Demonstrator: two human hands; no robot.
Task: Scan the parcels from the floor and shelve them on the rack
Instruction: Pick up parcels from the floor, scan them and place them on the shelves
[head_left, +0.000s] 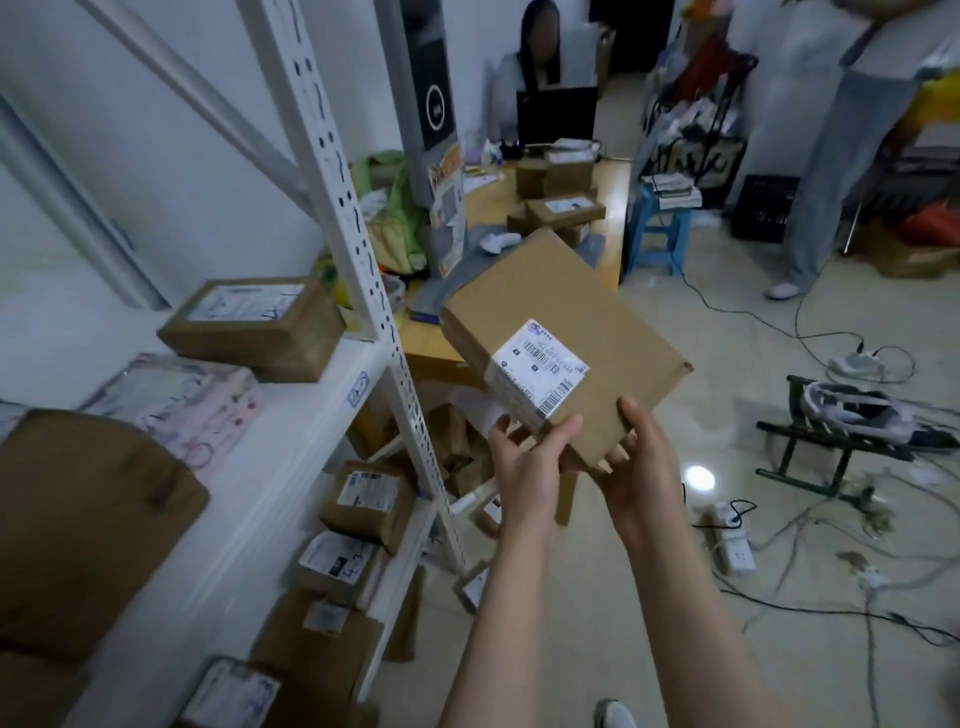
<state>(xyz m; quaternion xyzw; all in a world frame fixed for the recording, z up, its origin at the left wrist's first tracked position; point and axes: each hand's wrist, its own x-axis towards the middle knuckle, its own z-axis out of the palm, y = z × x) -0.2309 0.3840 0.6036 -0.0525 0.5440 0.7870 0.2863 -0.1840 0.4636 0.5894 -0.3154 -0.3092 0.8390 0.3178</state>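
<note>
Where the box is: box (556, 312) held in the air by its near corner, tilted, to the right of the rack (332, 171), in front of the table (488, 200) and above the floor (691, 332).
Label: white label (540, 370) with barcodes on the box's top face, by the near-left edge.
Left hand: left hand (524, 460) grips the near-left edge, thumb on top beside the label, fingers curled beneath.
Right hand: right hand (641, 467) grips the near-right edge, thumb on the top face, fingers underneath.
Rack: white, with a perforated post; its upper shelf (291, 415) bears brown parcels (254, 327) with white stickers, and more lie on the lower level.
Table: wooden, with several brown boxes on it; a small white thing (498, 242) lies there, perhaps a scanner, too blurred to be sure.
Floor: pale tiles, with cables (810, 613) and power strips strewn at the right.
Stool: blue stool (658, 234) just beside the table.
People: one person (537, 57) sits behind a dark screen at the table's far end; another stands at far right.
</note>
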